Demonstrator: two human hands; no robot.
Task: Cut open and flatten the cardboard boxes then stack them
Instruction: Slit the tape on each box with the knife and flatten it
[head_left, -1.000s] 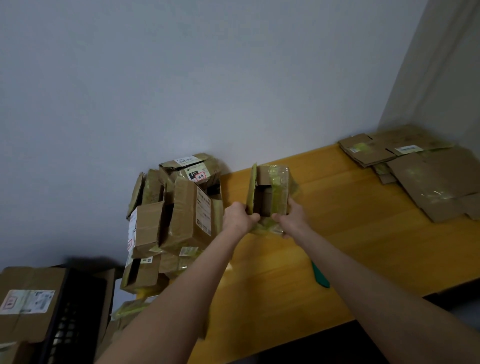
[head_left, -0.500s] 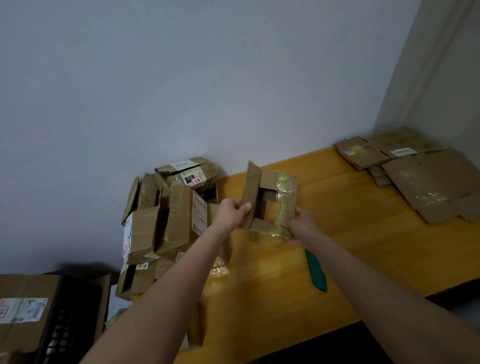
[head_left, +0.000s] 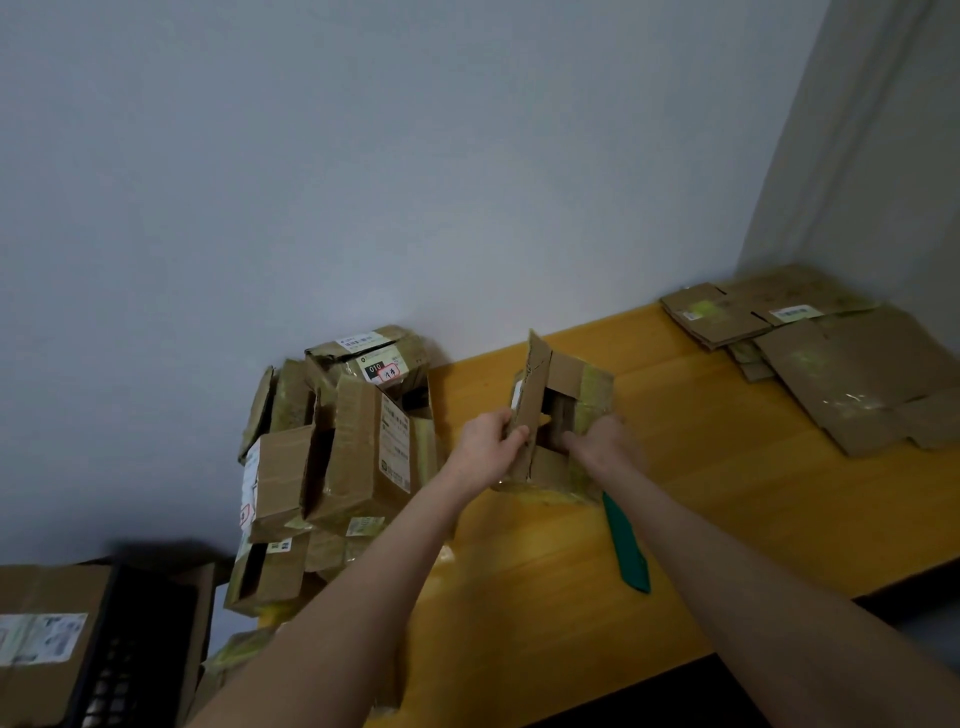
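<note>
A small cardboard box (head_left: 571, 384) with yellowish tape stands opened on the yellow table (head_left: 675, 519), its left flap raised. My left hand (head_left: 488, 436) pinches that left flap near its lower edge. My right hand (head_left: 597, 447) is blurred; its fingers reach into the box's opening at the right side. A green cutter (head_left: 626, 545) lies on the table just under my right forearm. Flattened boxes (head_left: 841, 364) lie in a loose stack at the far right corner.
A pile of several unopened boxes (head_left: 343, 447) leans against the wall at the table's left end. A black crate (head_left: 130, 649) with a labelled box (head_left: 47, 634) sits at the lower left. The table's front edge runs across the lower right.
The box has turned so its opening faces me more, and the left flap is pulled wider. My right hand moved from the box's lower right corner into the opening.
</note>
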